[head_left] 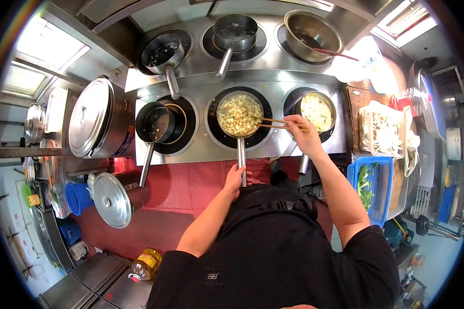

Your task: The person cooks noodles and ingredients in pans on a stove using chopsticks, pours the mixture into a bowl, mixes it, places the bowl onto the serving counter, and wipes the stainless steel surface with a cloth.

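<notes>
My left hand [235,179] is wrapped round the long metal handle of a saucepan [241,147] on the middle front burner. Pale, chopped food [239,113] in broth fills this saucepan. Between the fingers of my right hand [303,133] is a pair of wooden chopsticks [276,122], their tips reaching over the saucepan's right rim into the food. Just beyond my right hand, another saucepan [333,114] on the right front burner holds yellowish and green food; my forearm and hand cover part of it.
On the left front burner stands a dark saucepan [154,123]. Two saucepans [235,32] and a large metal bowl [314,36] occupy the back burners. To the right are a tub of sliced food [380,131] and a blue basket [379,190] with greens. A large lidded pot [93,118] stands left.
</notes>
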Demonstrator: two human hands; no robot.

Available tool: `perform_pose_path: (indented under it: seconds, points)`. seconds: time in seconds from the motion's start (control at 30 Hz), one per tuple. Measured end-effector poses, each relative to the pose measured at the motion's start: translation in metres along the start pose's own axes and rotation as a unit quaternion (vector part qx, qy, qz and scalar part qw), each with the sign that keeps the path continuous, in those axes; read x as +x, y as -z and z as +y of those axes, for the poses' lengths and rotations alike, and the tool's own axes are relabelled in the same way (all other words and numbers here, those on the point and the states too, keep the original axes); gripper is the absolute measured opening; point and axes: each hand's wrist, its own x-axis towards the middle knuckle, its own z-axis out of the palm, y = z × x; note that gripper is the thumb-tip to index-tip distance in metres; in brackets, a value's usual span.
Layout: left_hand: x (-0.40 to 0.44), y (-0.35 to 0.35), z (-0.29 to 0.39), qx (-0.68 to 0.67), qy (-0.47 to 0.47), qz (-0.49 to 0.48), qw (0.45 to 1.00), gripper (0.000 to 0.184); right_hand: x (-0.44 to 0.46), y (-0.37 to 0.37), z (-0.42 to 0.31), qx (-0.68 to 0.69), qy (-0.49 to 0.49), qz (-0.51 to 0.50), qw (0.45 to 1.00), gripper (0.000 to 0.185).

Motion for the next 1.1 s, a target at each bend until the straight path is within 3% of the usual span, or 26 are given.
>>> perform_pose_path:
  seconds: [0.1,0.2,0.3,0.37,0.43,0.53,0.6,0.7,0.77,0.97,1.03,1.1]
  points:
    - [-0.001,0.008,0.015,0.004,-0.026,0.009,1.0,0.027,0.01,-0.047,-0.01,0.083,0.058,-0.054,0.993,0.017]
    - [-0.01,-0.001,0.008,0.013,-0.014,0.022,1.0,0.026,0.019,-0.08,-0.013,0.046,0.118,-0.06,0.99,0.017]
    - [-0.013,0.006,0.006,0.008,-0.004,0.01,1.0,0.027,0.045,-0.083,-0.005,-0.025,0.134,0.024,0.99,0.017]
    - [-0.015,0.004,0.004,0.01,-0.006,0.005,1.0,0.029,0.047,-0.054,-0.003,0.077,0.069,0.105,0.989,0.018]
    - [-0.018,0.0,-0.001,-0.001,0.002,0.0,1.0,0.03,0.026,-0.029,0.001,0.084,0.035,0.124,0.988,0.019]
    - [-0.017,0.0,-0.007,-0.007,0.019,0.0,1.0,0.032,-0.01,-0.034,0.006,0.063,0.033,0.088,0.994,0.019]
    - [-0.015,0.001,-0.01,-0.001,0.031,0.001,1.0,0.033,-0.027,-0.045,0.002,0.131,0.021,0.052,0.99,0.019]
    - [-0.012,0.004,-0.007,0.008,0.033,0.004,0.999,0.033,-0.026,-0.031,-0.005,0.065,-0.018,0.104,0.992,0.019]
    - [-0.01,0.007,-0.008,-0.028,0.041,-0.004,0.999,0.033,-0.032,-0.023,-0.017,0.14,-0.027,0.133,0.981,0.019]
    - [-0.008,0.011,-0.017,-0.045,0.038,0.002,0.998,0.036,-0.052,-0.019,-0.013,0.166,-0.039,0.153,0.973,0.022]
    - [0.0,0.014,-0.027,0.066,-0.123,0.059,0.988,0.04,-0.059,-0.018,-0.013,0.277,-0.058,0.169,0.944,0.022]
    - [-0.015,-0.003,-0.017,0.085,-0.256,0.164,0.949,0.042,-0.063,-0.015,0.007,0.254,-0.058,0.151,0.953,0.022]
